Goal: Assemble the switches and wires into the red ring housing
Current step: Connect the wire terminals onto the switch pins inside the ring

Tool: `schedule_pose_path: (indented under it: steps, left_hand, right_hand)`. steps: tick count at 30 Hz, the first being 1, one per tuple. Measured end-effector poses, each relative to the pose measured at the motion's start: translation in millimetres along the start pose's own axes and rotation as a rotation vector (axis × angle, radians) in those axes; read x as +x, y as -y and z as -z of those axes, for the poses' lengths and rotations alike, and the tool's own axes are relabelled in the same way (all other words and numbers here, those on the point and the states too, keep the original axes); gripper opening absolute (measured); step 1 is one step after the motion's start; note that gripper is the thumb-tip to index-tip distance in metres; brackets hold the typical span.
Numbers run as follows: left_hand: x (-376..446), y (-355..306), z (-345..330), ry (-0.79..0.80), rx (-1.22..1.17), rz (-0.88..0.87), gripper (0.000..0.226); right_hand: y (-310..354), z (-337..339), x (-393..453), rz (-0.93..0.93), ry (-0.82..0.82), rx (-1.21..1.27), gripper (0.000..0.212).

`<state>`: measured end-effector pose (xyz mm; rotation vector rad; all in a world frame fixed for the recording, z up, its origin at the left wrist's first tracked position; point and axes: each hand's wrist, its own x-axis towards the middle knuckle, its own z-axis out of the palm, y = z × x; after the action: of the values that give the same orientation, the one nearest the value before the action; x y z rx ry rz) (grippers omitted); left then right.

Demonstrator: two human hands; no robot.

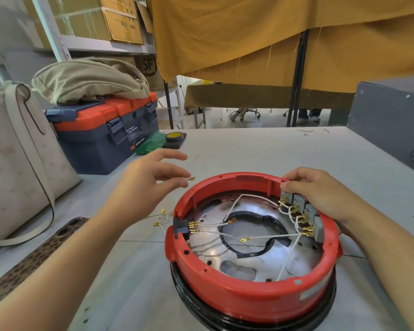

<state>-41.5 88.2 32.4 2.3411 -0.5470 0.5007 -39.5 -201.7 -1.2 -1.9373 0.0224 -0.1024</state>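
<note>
A bright red ring housing [249,299] is seen on a pale grey table [249,149]. A black rim [201,304] is seen under it. A shiny silver plate [239,261] is seen inside it, with a black ring [253,253] in the middle. White wires [261,237] with gold ends are laid across the plate. Grey switches [318,229] are set along the red wall. A black plug [178,226] is fitted on the other side. A dark blue toolbox [101,142] with an orange lid is seen behind. A tan bag [89,80] is laid on top of it. A cream bag [14,168] is seen nearby. A brown spotted phone case [38,254] is seen beside it. Mustard yellow cloth [261,37] is hung at the back.
</note>
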Motion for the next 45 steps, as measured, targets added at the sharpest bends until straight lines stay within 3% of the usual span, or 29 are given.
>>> schedule_pose_path:
  steps: [8, 17, 25, 33, 40, 45]
  left_hand:
    - [8, -37, -22, 0.092, -0.024, -0.123, 0.01]
    - [18, -58, -40, 0.159, -0.045, -0.129, 0.005]
    - [28, -75, -58, 0.241, -0.036, -0.113, 0.003]
    - [46, -92, -64, 0.407, -0.017, 0.115, 0.013]
    - [60, -88, -84, 0.714, -0.363, 0.412, 0.018]
    - [62, -82, -94, 0.78, -0.474, 0.529, 0.018]
  right_hand:
    - [-3, -1, -1, -0.005, -0.007, -0.045, 0.009]
    - [-3, -7, -2, 0.001, -0.035, -0.081, 0.018]
    - [-1, -6, -4, -0.042, 0.04, -0.118, 0.024]
    - [-2, 2, -5, -0.076, 0.039, 0.043, 0.021]
    - [-1, -2, -6, -0.085, 0.073, 0.268, 0.028]
    - [-2, -8, -6, -0.082, 0.009, 0.252, 0.028]
